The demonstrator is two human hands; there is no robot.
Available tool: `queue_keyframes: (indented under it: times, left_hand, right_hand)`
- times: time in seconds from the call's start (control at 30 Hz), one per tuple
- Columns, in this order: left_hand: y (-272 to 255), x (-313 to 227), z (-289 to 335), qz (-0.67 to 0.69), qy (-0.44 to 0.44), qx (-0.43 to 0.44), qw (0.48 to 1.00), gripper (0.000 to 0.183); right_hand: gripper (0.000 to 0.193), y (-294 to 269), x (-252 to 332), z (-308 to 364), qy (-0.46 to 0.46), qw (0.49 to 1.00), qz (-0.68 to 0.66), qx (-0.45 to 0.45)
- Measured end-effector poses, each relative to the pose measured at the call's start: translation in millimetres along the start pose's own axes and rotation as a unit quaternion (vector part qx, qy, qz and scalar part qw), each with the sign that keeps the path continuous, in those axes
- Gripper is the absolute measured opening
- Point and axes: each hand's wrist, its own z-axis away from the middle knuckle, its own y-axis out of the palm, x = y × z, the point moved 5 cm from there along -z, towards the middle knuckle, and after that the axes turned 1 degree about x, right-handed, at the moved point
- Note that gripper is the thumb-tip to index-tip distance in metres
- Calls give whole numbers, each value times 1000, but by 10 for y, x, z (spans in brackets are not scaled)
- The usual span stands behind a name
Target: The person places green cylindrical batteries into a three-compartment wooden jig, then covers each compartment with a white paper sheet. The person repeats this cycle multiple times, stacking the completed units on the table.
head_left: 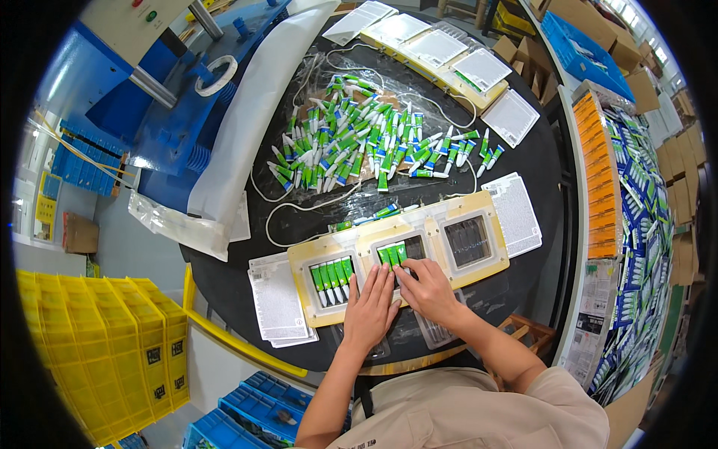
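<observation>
Down at lower centre, the left hand (369,308) lies flat and released on the tray (479,278), while the right hand (428,288) presses fingertips on green tubes (392,254) in the middle pocket; more tubes (333,277) fill the left pocket.

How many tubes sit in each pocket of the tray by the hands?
Left pocket: 5 green-and-white tubes
Middle pocket: 3 tubes showing, the rest hidden under the hands
Right pocket: 0 tubes
Total showing: 8

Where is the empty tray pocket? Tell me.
In the head view, the empty pocket is at the right end of the cream tray, right of the right hand.
</observation>
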Motion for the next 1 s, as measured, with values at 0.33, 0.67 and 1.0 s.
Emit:
queue_keyframes:
  times: [0.33, 0.67, 1.0]
  left_hand:
    - [2, 45, 41, 76, -8, -13, 997, 67]
    - [-18, -13, 47, 70, 8, -22, 997, 68]
    - [16, -4, 48, 29, 9, 0, 1000, 67]
  right_hand:
    - [20, 81, 89, -85, 157, 983, 90, -16]
    - [13, -158, 50, -47, 282, 952, -13, -119]
    - [18, -74, 79, 77, 150, 983, -2, -102]
